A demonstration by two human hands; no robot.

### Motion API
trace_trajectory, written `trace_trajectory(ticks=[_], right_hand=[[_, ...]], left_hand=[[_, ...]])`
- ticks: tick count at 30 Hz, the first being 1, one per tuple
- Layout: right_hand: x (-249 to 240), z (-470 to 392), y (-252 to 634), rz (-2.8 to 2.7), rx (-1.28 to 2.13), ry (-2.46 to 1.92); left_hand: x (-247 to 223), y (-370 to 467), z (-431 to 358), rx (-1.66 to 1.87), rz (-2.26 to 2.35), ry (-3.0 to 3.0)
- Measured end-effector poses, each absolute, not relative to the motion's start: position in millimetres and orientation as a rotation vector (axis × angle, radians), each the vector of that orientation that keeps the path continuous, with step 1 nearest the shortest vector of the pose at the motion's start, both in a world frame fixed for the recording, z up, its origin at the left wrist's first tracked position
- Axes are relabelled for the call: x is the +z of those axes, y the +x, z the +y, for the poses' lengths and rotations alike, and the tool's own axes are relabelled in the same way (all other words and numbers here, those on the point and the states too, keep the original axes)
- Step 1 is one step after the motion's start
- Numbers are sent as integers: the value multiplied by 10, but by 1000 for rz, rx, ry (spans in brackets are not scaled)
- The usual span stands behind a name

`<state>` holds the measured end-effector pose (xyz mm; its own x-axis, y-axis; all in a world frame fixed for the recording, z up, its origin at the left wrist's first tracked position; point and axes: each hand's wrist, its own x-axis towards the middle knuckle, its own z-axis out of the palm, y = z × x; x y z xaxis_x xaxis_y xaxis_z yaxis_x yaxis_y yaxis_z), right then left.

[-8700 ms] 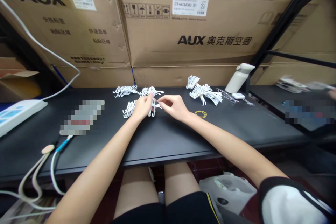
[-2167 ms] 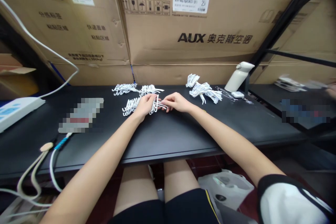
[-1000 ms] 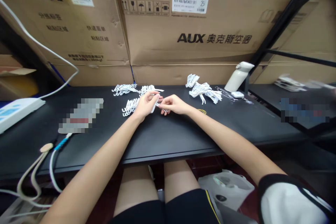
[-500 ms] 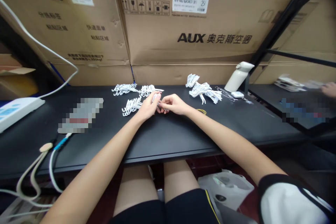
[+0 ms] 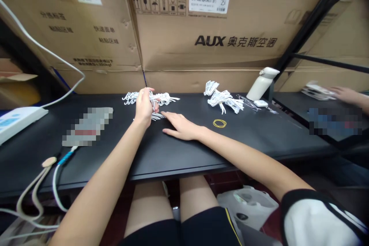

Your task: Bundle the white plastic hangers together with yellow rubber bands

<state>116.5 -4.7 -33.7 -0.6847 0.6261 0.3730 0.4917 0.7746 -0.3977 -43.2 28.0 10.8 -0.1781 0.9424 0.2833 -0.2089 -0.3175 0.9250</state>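
Observation:
My left hand [image 5: 145,109] is closed around a few white hooks, whose thin stems show between the thumb and fingers. It is raised over the left part of the black table, in front of more white hooks. My right hand [image 5: 182,126] lies flat with fingers stretched out and holds nothing. Its fingertips touch or nearly touch the stems of a row of white hooks [image 5: 157,116], partly hidden by my left hand. Behind are another row of hooks [image 5: 129,98] and a cluster [image 5: 167,98]. Bundled white hooks [image 5: 221,99] lie farther right.
Yellow rubber bands [image 5: 219,123] lie right of my right hand. A white bottle [image 5: 262,83] and a small white case [image 5: 260,103] stand at the back right. A blurred-out flat object [image 5: 89,127] and a power strip [image 5: 21,121] are left. Another person's hand [image 5: 346,94] is far right.
My hands were together in the middle and have parted. The left moved left and up with hooks in it; the right opened and lowered flat, uncovering the rubber bands. The other person's hand moved left.

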Motion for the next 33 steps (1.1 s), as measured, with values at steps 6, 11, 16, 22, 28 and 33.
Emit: trace_trajectory(ticks=[6, 11, 16, 22, 28, 33], right_hand=[[-256, -15, 1198, -2639, 196, -892], [-146, 41, 1339, -2608, 112, -979], [-252, 131, 1340, -2444, 121, -1054], [-428, 300, 1228, -2192, 380, -984], [-432, 310, 1250, -1826, 765, -1011], [-435, 351, 1274, -1688, 950, -1010]], left_hand=[[97, -413, 256, 1645, 1048, 1163], [97, -378, 214, 1596, 1132, 1178], [72, -362, 219, 1572, 1189, 1195], [46, -370, 240, 1600, 1170, 1159], [16, -342, 230, 1508, 1154, 1254], [-30, -338, 241, 1464, 1240, 1414]])
